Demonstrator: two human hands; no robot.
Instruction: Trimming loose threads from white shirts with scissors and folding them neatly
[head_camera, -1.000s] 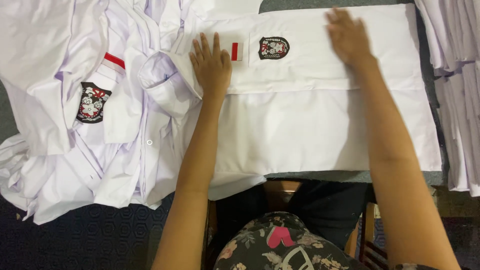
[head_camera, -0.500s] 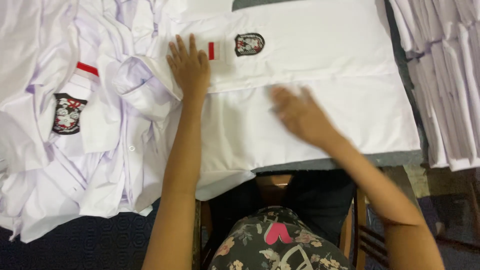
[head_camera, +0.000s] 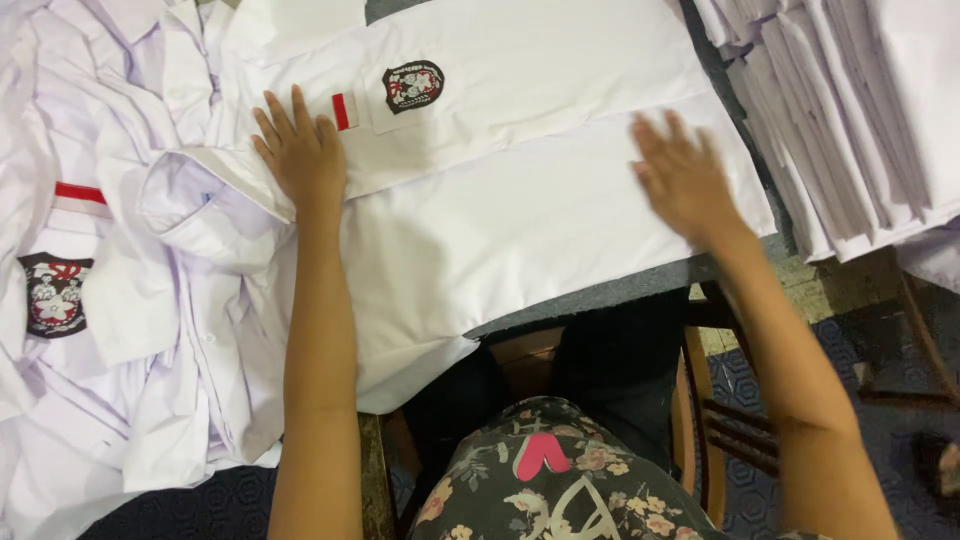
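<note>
A white uniform shirt (head_camera: 520, 200) lies spread flat in front of me, with a dark crest badge (head_camera: 413, 85) and a small red-and-white patch (head_camera: 344, 111) near its upper left. My left hand (head_camera: 298, 150) presses flat on the shirt's left side beside the red patch, fingers spread. My right hand (head_camera: 683, 178) rests flat on the shirt's right part near its edge, fingers apart and slightly blurred. Neither hand holds anything.
A heap of loose white shirts (head_camera: 110, 300) covers the left, one showing a dark badge (head_camera: 55, 294) and a red stripe. A stack of folded white shirts (head_camera: 860, 110) stands at the right. A grey table edge (head_camera: 600, 290) and a wooden chair (head_camera: 720, 400) are below.
My right hand has swept from the shirt's upper right down across its middle and out to the right edge. My left hand has stayed pressed beside the red patch.
</note>
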